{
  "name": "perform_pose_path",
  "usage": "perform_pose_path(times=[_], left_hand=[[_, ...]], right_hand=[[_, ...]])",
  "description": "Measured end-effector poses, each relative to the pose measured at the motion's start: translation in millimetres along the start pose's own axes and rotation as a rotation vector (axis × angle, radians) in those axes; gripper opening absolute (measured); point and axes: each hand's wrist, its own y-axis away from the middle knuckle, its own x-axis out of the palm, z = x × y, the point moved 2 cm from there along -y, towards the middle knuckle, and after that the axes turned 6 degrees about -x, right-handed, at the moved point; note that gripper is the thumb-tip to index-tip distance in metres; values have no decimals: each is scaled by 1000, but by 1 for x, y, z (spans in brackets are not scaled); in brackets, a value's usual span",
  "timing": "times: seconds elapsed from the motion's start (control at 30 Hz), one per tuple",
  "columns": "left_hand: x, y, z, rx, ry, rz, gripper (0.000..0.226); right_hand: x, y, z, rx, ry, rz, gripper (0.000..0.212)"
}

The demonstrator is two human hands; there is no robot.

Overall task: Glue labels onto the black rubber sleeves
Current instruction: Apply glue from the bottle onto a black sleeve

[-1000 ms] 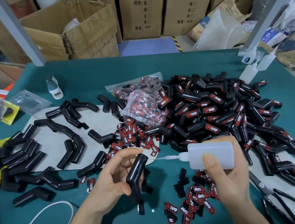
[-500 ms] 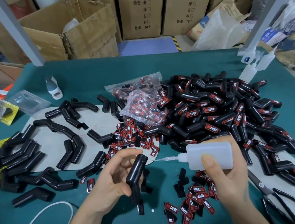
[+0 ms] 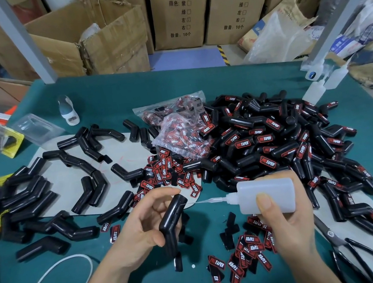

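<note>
Gripping a bent black sleeve (image 3: 173, 224) with curled fingers, the left hand (image 3: 142, 229) faces the glue bottle (image 3: 266, 196) clasped in the right hand (image 3: 287, 220), nozzle just beside the sleeve.

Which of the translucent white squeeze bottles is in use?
The translucent white squeeze bottle gripped in the right hand; its nozzle points at the held black rubber sleeve. The others stand untouched.

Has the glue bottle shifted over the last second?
Yes, slightly: the glue bottle in the right hand has edged left toward the sleeve, judged against the scissors.
</note>
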Motion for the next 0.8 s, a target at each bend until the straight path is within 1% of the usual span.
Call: perform_pose_path(times=[0.13, 0.3, 0.43, 0.57, 0.8], left_hand=[[1, 0, 0, -5, 5, 2, 81], [2, 1, -1, 2, 2, 3, 81], [3, 1, -2, 2, 2, 8, 81], [3, 0, -2, -8, 9, 10, 82], [3, 0, -2, -6, 19, 12, 81]], right_hand=[[1, 0, 1, -16, -14, 28, 17], [0, 0, 0, 13, -30, -5, 19], [2, 0, 4, -38, -34, 40, 14], [1, -1, 3, -13, -43, 31, 17], [6, 1, 8, -64, -8, 109, 15]])
